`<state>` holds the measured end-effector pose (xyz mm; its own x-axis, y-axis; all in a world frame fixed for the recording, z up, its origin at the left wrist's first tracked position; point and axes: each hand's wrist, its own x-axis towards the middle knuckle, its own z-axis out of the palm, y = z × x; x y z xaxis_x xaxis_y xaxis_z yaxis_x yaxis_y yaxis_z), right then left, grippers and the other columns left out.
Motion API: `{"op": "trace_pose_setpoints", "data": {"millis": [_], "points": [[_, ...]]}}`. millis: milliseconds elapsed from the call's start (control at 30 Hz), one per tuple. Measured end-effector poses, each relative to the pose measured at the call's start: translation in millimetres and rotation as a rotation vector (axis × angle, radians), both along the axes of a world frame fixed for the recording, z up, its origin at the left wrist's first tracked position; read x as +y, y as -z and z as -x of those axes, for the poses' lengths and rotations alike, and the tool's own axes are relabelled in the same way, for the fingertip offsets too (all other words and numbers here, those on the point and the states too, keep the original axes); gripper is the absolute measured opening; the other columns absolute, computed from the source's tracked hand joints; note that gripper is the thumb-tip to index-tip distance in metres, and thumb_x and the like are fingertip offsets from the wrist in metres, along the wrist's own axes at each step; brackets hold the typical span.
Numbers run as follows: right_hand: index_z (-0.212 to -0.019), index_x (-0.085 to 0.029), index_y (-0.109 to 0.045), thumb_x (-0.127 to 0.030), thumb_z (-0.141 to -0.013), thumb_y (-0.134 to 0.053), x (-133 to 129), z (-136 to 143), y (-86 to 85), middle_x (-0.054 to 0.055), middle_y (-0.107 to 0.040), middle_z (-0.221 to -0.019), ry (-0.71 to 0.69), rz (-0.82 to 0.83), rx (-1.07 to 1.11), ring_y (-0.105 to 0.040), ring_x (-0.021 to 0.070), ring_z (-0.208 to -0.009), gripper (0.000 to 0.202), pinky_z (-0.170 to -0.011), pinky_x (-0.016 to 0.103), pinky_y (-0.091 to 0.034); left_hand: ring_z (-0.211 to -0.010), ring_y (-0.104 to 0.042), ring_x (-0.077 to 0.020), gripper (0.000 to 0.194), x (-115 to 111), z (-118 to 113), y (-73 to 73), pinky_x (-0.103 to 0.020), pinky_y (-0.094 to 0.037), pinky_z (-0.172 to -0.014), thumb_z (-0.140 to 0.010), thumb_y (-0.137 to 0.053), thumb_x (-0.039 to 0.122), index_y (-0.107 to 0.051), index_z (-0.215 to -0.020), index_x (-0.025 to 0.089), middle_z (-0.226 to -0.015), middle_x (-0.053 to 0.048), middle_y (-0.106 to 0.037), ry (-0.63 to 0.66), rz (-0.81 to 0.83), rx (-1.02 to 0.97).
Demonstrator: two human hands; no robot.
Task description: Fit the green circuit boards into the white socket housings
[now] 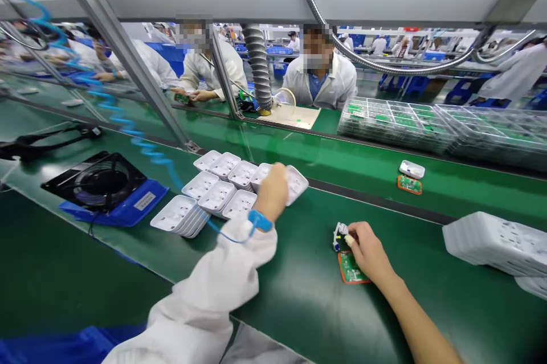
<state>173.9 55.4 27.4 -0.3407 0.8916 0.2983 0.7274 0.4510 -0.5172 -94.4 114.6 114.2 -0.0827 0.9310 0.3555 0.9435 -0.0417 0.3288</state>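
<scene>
My left hand (273, 196), with a blue wrist strap (260, 220), is closed at the right end of several stacks of white plastic shells (217, 196). A tilted white shell (297, 184) shows just right of its fingers and seems to be in its grip; the fingertips are mostly hidden. My right hand (368, 250) pinches a small white plastic part (341, 233) with blue and yellow bits, above the bench. Directly below it lies a green circuit board (350, 268) with an orange edge, partly covered by the hand.
A white shell (412, 169) and another circuit board (409, 184) lie on the green belt. Nested white shells (499, 244) stand at right, clear trays (397, 122) behind. A black fan (102, 182) sits left, near a coiled blue hose (123, 130). Co-workers (320, 76) sit opposite.
</scene>
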Motion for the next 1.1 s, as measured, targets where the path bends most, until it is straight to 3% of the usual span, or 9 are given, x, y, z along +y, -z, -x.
{"op": "trace_pose_setpoints", "data": {"millis": [67, 167, 267, 367, 467, 567, 867, 1000, 1100], "points": [[-0.096, -0.021, -0.046, -0.016, -0.086, -0.039, -8, 4, -8.5, 0.005, -0.05, -0.093, -0.063, -0.008, 0.072, -0.052, 0.0159, -0.08, 0.013, -0.071, 0.029, -0.045, -0.096, -0.055, -0.0199, 0.033, -14, -36, 27.1, -0.031, -0.043, -0.085, -0.082, -0.037, 0.007, -0.045, -0.112, 0.017, -0.1, -0.008, -0.056, 0.156, 0.04, -0.026], [-0.098, -0.02, -0.046, -0.017, -0.087, -0.039, -15, 6, -13.9, 0.007, -0.05, -0.097, -0.043, -0.078, 0.089, -0.052, 0.0174, -0.086, 0.014, -0.075, 0.031, -0.045, -0.108, -0.05, -0.0217, 0.053, -33, -81, 66.4, -0.035, -0.04, -0.094, -0.075, -0.038, 0.003, -0.037, -0.126, 0.015, -0.112, -0.011, -0.054, 0.386, 0.123, -0.252], [-0.1, -0.018, -0.047, -0.014, -0.086, -0.038, -14, 4, -9.4, 0.009, -0.05, -0.098, 0.035, -0.146, 0.008, -0.052, 0.019, -0.089, 0.018, -0.077, 0.032, -0.045, -0.114, -0.047, -0.0198, 0.056, -47, -104, 84.2, -0.034, -0.036, -0.1, -0.072, -0.033, 0.0, -0.04, -0.126, 0.014, -0.121, -0.012, -0.05, 0.44, 0.219, -0.537], [-0.101, -0.017, -0.049, -0.011, -0.084, -0.037, -9, 2, -2.5, 0.009, -0.051, -0.098, 0.071, -0.183, -0.078, -0.052, 0.0197, -0.088, 0.022, -0.077, 0.033, -0.045, -0.109, -0.049, -0.0189, 0.054, -55, -108, 82.3, -0.032, -0.038, -0.097, -0.069, -0.034, 0.001, -0.043, -0.121, 0.015, -0.117, -0.009, -0.052, 0.461, 0.343, -0.756], [-0.098, -0.017, -0.052, -0.011, -0.084, -0.037, -6, 2, 0.4, 0.009, -0.053, -0.095, 0.074, -0.219, -0.122, -0.052, 0.02, -0.087, 0.021, -0.077, 0.033, -0.045, -0.093, -0.054, -0.0166, 0.052, -58, -107, 76.8, -0.028, -0.044, -0.082, -0.066, -0.036, 0.003, -0.044, -0.115, 0.019, -0.103, -0.003, -0.056, 0.49, 0.476, -0.943], [-0.095, -0.016, -0.053, -0.008, -0.083, -0.037, -7, 5, -0.9, 0.008, -0.054, -0.092, 0.061, -0.228, -0.144, -0.051, 0.0195, -0.086, 0.022, -0.077, 0.032, -0.045, -0.086, -0.053, -0.0146, 0.046, -60, -104, 76.6, -0.024, -0.044, -0.074, -0.067, -0.039, 0.006, -0.045, -0.11, 0.02, -0.096, -0.001, -0.055, 0.497, 0.505, -1.041], [-0.097, -0.016, -0.055, -0.009, -0.085, -0.034, -9, 4, -11.4, 0.01, -0.054, -0.094, -0.014, -0.246, -0.13, -0.051, 0.0191, -0.088, 0.025, -0.078, 0.033, -0.044, -0.086, -0.053, -0.0142, 0.046, -59, -97, 76.5, -0.023, -0.042, -0.072, -0.071, -0.048, 0.012, -0.046, -0.115, 0.021, -0.097, -0.001, -0.057, 0.53, 0.533, -1.04], [-0.095, -0.018, -0.055, -0.013, -0.086, -0.037, -9, 4, -13.8, 0.009, -0.054, -0.094, -0.058, -0.149, -0.066, -0.051, 0.0192, -0.089, 0.022, -0.079, 0.033, -0.043, -0.078, -0.052, -0.013, 0.022, -59, -96, 72.7, -0.022, -0.041, -0.068, -0.078, -0.046, 0.019, -0.052, -0.099, 0.019, -0.087, 0.001, -0.057, 0.494, 0.484, -1.01], [-0.105, -0.019, -0.051, -0.026, -0.085, -0.047, -7, 3, -14.4, 0.008, -0.055, -0.102, 0.017, -0.04, 0.102, -0.052, 0.0195, -0.092, 0.022, -0.079, 0.033, -0.044, -0.074, -0.051, -0.0121, 0.017, -59, -98, 69.9, -0.022, -0.04, -0.065, -0.079, -0.044, 0.021, -0.052, -0.094, 0.019, -0.082, 0.002, -0.055, 0.457, 0.424, -1.012]]}}
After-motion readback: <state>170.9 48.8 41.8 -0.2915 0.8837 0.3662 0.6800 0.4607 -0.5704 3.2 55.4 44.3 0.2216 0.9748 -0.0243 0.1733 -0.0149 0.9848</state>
